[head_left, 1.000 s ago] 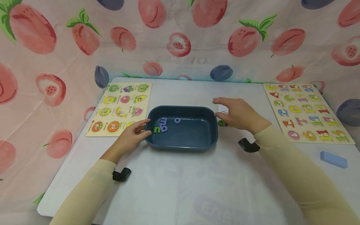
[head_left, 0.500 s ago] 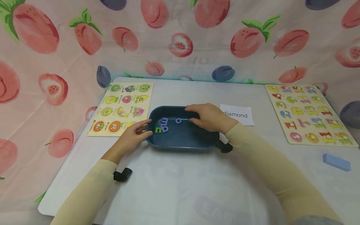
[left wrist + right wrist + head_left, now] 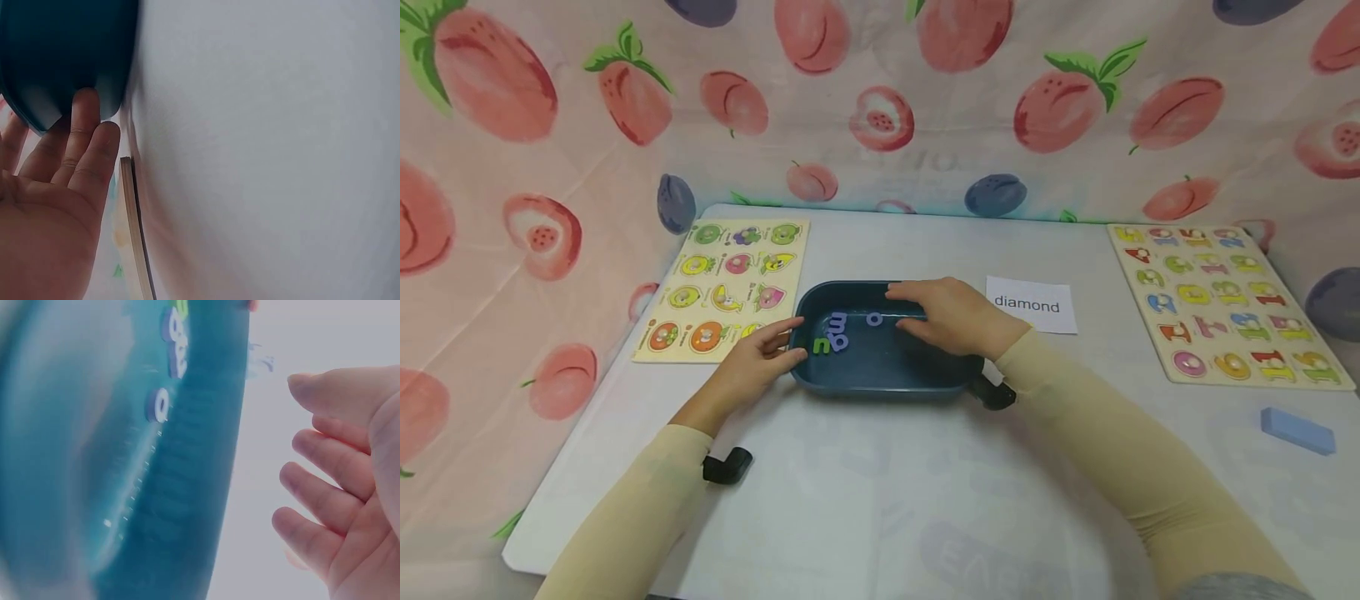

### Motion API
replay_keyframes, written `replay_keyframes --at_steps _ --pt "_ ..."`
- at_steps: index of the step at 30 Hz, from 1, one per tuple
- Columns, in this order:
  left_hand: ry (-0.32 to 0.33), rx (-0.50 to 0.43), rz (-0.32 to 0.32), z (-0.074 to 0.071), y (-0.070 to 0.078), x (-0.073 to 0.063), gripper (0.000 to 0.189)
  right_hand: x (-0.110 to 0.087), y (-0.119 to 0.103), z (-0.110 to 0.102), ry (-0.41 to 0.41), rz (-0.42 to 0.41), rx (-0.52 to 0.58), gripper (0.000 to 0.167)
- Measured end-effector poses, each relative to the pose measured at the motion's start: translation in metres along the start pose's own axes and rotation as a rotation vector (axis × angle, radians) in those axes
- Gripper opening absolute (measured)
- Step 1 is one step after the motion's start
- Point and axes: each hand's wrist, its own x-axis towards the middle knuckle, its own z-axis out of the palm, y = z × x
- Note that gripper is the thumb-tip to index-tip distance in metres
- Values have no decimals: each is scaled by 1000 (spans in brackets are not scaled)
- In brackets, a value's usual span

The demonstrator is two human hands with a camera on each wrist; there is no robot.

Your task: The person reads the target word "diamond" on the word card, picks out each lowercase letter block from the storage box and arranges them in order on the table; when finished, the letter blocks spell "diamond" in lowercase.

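A dark blue-green rectangular tray [image 3: 887,388] stands mid-table in the head view. Inside lie a purple o [image 3: 874,319], a purple m [image 3: 838,321], a round purple letter [image 3: 838,342] and a green letter like an n or u [image 3: 822,345]. My left hand [image 3: 749,363] touches the tray's left end, its fingers [image 3: 85,119] nearly straight against the outer wall. Over the tray's right half, my right hand [image 3: 953,315] is spread with relaxed fingers and holds nothing. In the right wrist view, its fingers are apart from the tray wall [image 3: 212,487].
A white card reading "diamond" [image 3: 1032,306] lies right of the tray, partly behind the right wrist. A fruit puzzle board [image 3: 718,292] is at the left and a number puzzle board [image 3: 1228,304] at the right. A blue block [image 3: 1297,431] lies near the right edge.
My right hand has moved left from beside the card to over the tray, uncovering the card. A green letter seen near that hand earlier is hidden now. My left hand has stayed put.
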Motion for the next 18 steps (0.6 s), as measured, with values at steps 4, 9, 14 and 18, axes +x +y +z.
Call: replay_keyframes --at_steps 4,9,14,18 --pt "-2 11 16 0 2 0 59 -3 0 -9 28 4 7 48" --pt "-1 16 16 -1 3 0 59 1 -1 -17 55 -17 10 47" --pt "-2 16 23 -1 2 1 59 11 -1 -17 30 -14 -18 46" --pt "-4 12 22 0 1 2 59 21 1 -12 7 -29 -28 45"
